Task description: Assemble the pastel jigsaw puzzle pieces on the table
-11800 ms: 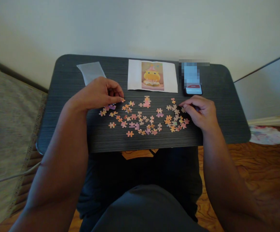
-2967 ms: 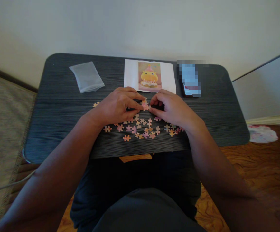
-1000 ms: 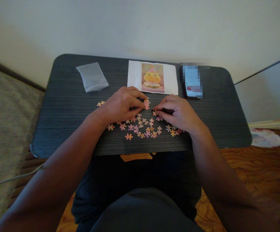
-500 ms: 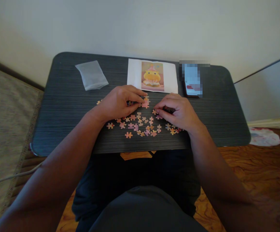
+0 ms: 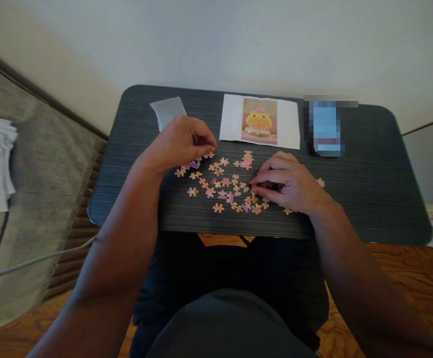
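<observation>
Two or more joined puzzle pieces (image 5: 247, 160) lie below the picture, between my hands. My left hand (image 5: 181, 141) hovers over the loose pieces at the left, thumb and fingertips pinched together. A puzzle piece (image 5: 209, 154) shows just under those fingertips; whether something is held is hidden. My right hand (image 5: 285, 180) rests low over the right side of the pile, thumb and index nearly meeting beside a loose puzzle piece (image 5: 244, 187). What sits in that pinch is too small to make out. Several pink, orange and purple puzzle pieces (image 5: 226, 196) are scattered between the hands.
A white sheet with a printed yellow cartoon figure (image 5: 259, 122) lies at the back of the dark table (image 5: 373, 189). Left of it is a clear plastic bag (image 5: 167, 110), partly behind my left hand. A phone (image 5: 326, 127) is at the back right. A cable (image 5: 41, 258) runs at the left.
My left hand has moved left, from the joined pieces to the loose ones. My right hand has shifted slightly toward the front over the pile. The camera view has turned left.
</observation>
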Action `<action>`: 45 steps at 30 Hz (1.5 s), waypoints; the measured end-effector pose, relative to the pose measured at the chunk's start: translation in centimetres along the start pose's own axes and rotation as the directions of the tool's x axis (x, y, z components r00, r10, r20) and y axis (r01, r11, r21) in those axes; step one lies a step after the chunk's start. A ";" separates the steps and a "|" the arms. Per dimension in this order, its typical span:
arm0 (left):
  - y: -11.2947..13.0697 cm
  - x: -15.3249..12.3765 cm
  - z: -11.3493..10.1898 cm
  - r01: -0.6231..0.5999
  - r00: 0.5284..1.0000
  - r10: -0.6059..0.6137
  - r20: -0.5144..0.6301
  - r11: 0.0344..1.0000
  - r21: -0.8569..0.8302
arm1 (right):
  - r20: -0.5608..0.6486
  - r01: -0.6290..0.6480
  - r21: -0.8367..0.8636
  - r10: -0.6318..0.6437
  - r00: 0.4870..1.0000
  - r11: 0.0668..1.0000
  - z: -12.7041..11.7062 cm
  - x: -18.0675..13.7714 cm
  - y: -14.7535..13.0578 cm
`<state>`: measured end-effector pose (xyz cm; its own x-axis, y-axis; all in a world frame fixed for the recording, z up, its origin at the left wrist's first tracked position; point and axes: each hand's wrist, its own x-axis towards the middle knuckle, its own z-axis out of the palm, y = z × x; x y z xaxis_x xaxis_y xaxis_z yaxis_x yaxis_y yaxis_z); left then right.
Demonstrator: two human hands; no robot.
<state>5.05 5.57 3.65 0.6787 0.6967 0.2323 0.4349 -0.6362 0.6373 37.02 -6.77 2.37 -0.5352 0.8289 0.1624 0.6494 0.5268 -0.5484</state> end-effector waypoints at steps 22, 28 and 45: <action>-1.5 -1.3 -2.5 0.336 0.937 -0.325 0.125 0.939 -0.076 | 0.035 0.064 -0.038 -0.063 0.997 0.997 -0.3 -0.3 0.3; 0.1 -0.7 -2.2 0.336 0.924 -0.323 0.205 0.941 -0.032 | -0.066 0.115 -0.049 -0.118 0.991 0.992 -0.3 -0.5 0.5; 0.9 -0.3 -1.7 0.384 0.887 -0.356 0.294 0.922 -0.044 | -0.214 0.132 -0.081 -0.146 0.966 0.988 -0.5 -0.4 0.8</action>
<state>4.20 5.34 5.43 0.6213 0.7470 -0.2366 0.6359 -0.3041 0.7094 38.03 -6.59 2.29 -0.4965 0.7637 0.4126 0.6147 0.6450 -0.4541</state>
